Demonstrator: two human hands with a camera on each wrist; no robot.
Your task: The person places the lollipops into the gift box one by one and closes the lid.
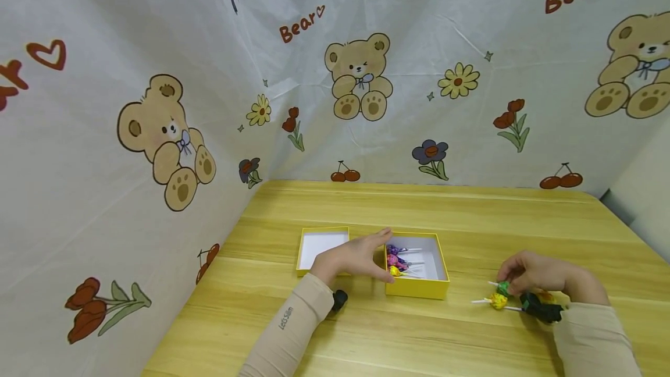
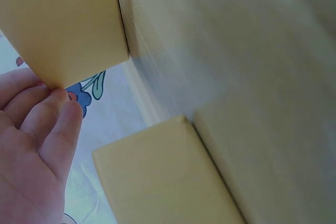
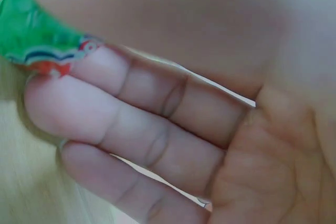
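Observation:
My left hand [image 1: 356, 258] holds a yellow box [image 1: 417, 288] at its left side, thumb near the front corner and fingers at the back one. In the left wrist view its fingertips touch the edge of the box [image 2: 68, 24]; the thumb is out of sight there. Inside the box lie purple [image 1: 392, 249], pink [image 1: 392, 260] and yellow lollipops [image 1: 395, 271], sticks pointing right. To the right, my right hand [image 1: 544, 275] pinches a green-wrapped lollipop [image 3: 37, 30] by its head. A yellow lollipop [image 1: 498, 301] lies just in front of it; other wrapped sweets are partly hidden under the wrist.
A yellow-edged lid [image 1: 321, 249] with a white inside lies left of the box, partly behind the left hand. Black devices sit at both wrists. The wooden table [image 1: 471, 342] meets a bear-print cloth [image 1: 398, 150] at the back and left.

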